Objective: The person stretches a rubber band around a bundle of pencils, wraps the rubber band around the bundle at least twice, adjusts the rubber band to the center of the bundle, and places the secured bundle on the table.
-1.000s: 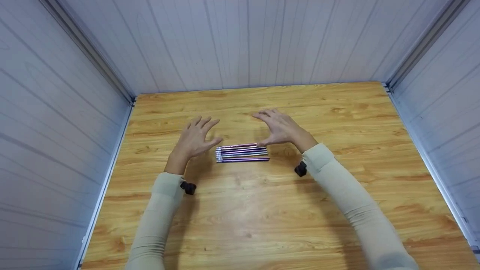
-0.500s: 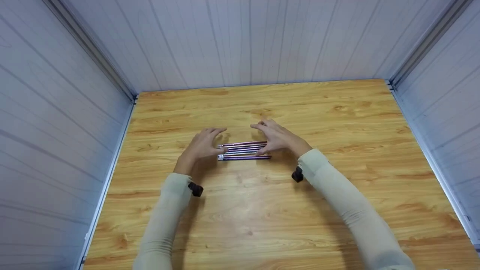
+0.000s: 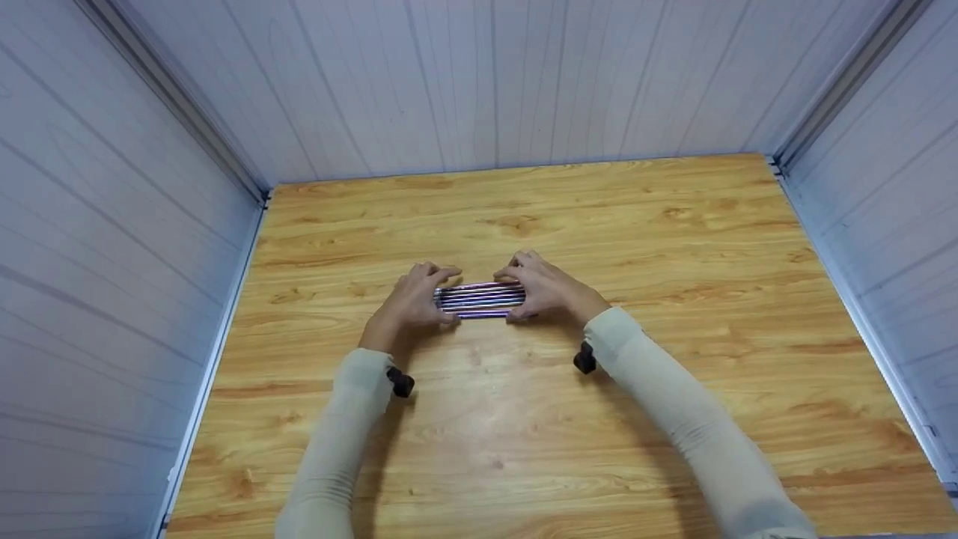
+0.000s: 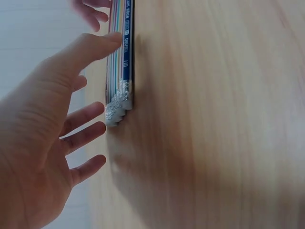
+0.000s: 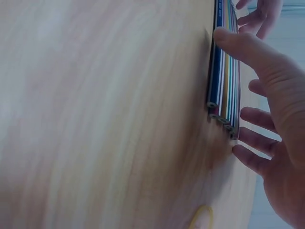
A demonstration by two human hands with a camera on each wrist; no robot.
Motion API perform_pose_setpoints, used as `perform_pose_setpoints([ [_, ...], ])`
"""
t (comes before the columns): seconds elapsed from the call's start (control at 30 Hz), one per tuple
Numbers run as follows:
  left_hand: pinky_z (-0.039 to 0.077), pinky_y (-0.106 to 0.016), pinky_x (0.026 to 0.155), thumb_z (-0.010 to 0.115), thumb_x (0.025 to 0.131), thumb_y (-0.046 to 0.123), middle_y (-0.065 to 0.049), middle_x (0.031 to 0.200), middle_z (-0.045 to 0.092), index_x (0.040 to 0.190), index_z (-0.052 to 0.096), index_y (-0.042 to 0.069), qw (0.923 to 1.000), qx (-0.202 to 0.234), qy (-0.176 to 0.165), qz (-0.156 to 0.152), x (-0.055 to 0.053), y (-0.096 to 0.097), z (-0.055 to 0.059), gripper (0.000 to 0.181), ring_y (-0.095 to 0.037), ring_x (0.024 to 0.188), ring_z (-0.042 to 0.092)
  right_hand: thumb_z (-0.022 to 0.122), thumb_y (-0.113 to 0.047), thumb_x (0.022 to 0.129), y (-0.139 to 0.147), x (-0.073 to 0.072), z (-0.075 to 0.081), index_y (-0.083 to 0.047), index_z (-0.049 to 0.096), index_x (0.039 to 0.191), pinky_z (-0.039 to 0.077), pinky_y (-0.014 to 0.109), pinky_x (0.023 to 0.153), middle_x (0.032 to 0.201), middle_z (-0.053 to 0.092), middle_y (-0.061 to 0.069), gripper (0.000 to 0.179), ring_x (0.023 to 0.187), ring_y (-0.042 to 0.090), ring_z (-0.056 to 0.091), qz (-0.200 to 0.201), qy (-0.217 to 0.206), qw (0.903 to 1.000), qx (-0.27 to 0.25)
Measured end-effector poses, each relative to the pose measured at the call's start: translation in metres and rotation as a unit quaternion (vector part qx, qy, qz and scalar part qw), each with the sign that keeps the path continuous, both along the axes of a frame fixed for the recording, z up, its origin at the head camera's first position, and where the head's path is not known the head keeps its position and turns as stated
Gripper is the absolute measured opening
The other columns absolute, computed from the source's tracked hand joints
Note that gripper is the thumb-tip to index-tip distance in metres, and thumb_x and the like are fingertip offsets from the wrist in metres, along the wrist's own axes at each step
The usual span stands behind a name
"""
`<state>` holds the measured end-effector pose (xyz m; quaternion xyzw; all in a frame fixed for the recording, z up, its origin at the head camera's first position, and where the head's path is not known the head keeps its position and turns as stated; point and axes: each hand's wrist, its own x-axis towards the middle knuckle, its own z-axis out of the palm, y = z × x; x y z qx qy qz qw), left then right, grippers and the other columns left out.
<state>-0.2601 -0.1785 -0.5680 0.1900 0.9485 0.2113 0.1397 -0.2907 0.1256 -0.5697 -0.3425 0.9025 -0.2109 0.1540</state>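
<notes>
Side by side on the wooden table lies a row of shiny striped pencils (image 3: 483, 299), with white erasers (image 4: 116, 110) at the left end and unsharpened tips (image 5: 224, 121) at the right. My left hand (image 3: 415, 299) spans the eraser end, thumb on the near dark-blue pencil (image 4: 127, 52) and fingers at the far edge. At the opposite end my right hand (image 3: 546, 290) grips the row likewise, its thumb (image 5: 228, 38) against the same near pencil. The fingertips beyond the far side are partly hidden by the hands in the head view.
White panel walls (image 3: 494, 82) enclose the table (image 3: 494, 449) at the back and both sides. A thin yellow loop (image 5: 202, 217), like a rubber band, lies on the table past the pencils' right end. Small black cameras (image 3: 402, 383) sit at both wrists.
Both hands have come down and inward from above the table onto the two ends of the pencil row. Their thumbs have moved to its near side, and the pencils lie closer together.
</notes>
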Motion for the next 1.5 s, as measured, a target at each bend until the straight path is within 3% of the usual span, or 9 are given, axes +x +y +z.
perform_pose_setpoints([
  [0.3, 0.043, -0.056, 0.113, 0.093, 0.09, 0.035, -0.016, 0.144, 0.06, 0.149, 0.072, 0.017, 1.0, 0.005, 0.005, 0.001, -0.002, 0.001, -0.006, 0.065, -0.037, 0.134, 0.05, 0.09, -0.035, 0.095, -0.006, 0.005, -0.002, -0.013, 0.067, 0.154, 0.045, 0.047, 0.105, 0.134, 0.055, 0.013, 0.066, 0.121, 0.029, 0.048, -0.012, -0.025, 0.9996, -0.009],
  [0.5, 0.044, -0.062, 0.112, 0.089, 0.092, 0.038, -0.017, 0.144, 0.06, 0.148, 0.071, 0.017, 1.0, -0.008, 0.003, 0.001, -0.001, 0.001, -0.007, 0.063, -0.038, 0.136, 0.051, 0.089, -0.031, 0.095, -0.006, 0.007, -0.001, -0.013, 0.07, 0.15, 0.044, 0.042, 0.101, 0.131, 0.057, 0.011, 0.061, 0.116, 0.027, 0.05, -0.015, -0.03, 0.9992, -0.023],
  [0.7, 0.043, -0.057, 0.116, 0.085, 0.099, 0.038, -0.015, 0.144, 0.06, 0.148, 0.071, 0.018, 0.9997, -0.019, -0.008, 0.014, -0.002, 0.005, -0.007, 0.054, -0.036, 0.137, 0.051, 0.085, -0.025, 0.096, -0.007, 0.005, -0.005, -0.012, 0.072, 0.145, 0.042, 0.04, 0.099, 0.128, 0.058, 0.012, 0.052, 0.113, 0.026, 0.049, -0.017, -0.024, 0.9992, -0.025],
  [0.9, 0.045, -0.059, 0.115, 0.079, 0.104, 0.033, -0.016, 0.138, 0.064, 0.141, 0.073, 0.016, 0.9997, -0.018, 0.005, 0.013, -0.005, 0.007, -0.01, 0.041, -0.038, 0.133, 0.056, 0.08, -0.019, 0.099, -0.01, 0.002, -0.006, -0.008, 0.073, 0.139, 0.045, 0.043, 0.099, 0.125, 0.062, 0.012, 0.042, 0.112, 0.026, 0.052, -0.03, -0.023, 0.999, -0.022],
  [1.0, 0.049, -0.058, 0.109, 0.077, 0.103, 0.031, -0.016, 0.129, 0.067, 0.133, 0.074, 0.015, 0.9997, -0.007, 0.025, 0.002, -0.014, 0.003, -0.026, 0.034, -0.038, 0.124, 0.061, 0.079, -0.018, 0.098, -0.011, -0.002, -0.012, -0.006, 0.073, 0.136, 0.048, 0.048, 0.101, 0.126, 0.064, 0.014, 0.041, 0.113, 0.029, 0.055, -0.036, -0.031, 0.9985, -0.026],
  [1.17, 0.05, -0.056, 0.106, 0.075, 0.102, 0.032, -0.011, 0.121, 0.07, 0.127, 0.073, 0.018, 0.9992, -0.007, 0.039, -0.006, -0.034, -0.005, -0.06, 0.028, -0.034, 0.117, 0.063, 0.077, -0.022, 0.093, -0.008, -0.022, -0.044, -0.008, 0.072, 0.131, 0.05, 0.047, 0.102, 0.124, 0.068, 0.012, 0.041, 0.113, 0.027, 0.058, -0.037, -0.022, 0.9987, -0.029],
  [1.23, 0.05, -0.056, 0.108, 0.075, 0.103, 0.032, -0.009, 0.121, 0.072, 0.127, 0.073, 0.019, 0.9993, -0.012, 0.034, -0.008, -0.037, -0.005, -0.063, 0.027, -0.032, 0.119, 0.065, 0.078, -0.023, 0.091, -0.007, -0.028, -0.055, -0.009, 0.072, 0.129, 0.051, 0.046, 0.103, 0.124, 0.069, 0.01, 0.041, 0.113, 0.026, 0.059, -0.039, -0.014, 0.9988, -0.024],
  [1.33, 0.054, -0.053, 0.103, 0.075, 0.103, 0.03, -0.007, 0.118, 0.075, 0.128, 0.075, 0.019, 0.9982, -0.029, 0.051, -0.014, -0.041, -0.004, -0.07, 0.027, -0.03, 0.113, 0.068, 0.079, -0.023, 0.09, -0.008, -0.03, -0.059, -0.009, 0.073, 0.128, 0.052, 0.048, 0.105, 0.123, 0.072, 0.009, 0.041, 0.114, 0.027, 0.061, -0.042, -0.016, 0.9988, -0.019],
  [1.5, 0.057, -0.049, 0.09, 0.077, 0.098, 0.026, -0.008, 0.107, 0.076, 0.126, 0.077, 0.013, 0.9955, -0.055, 0.075, -0.02, -0.042, -0.002, -0.075, 0.031, -0.026, 0.095, 0.065, 0.082, -0.022, 0.091, -0.011, -0.027, -0.054, -0.005, 0.075, 0.127, 0.054, 0.049, 0.105, 0.12, 0.076, 0.011, 0.04, 0.11, 0.027, 0.065, -0.04, -0.026, 0.9989, -0.001],
])
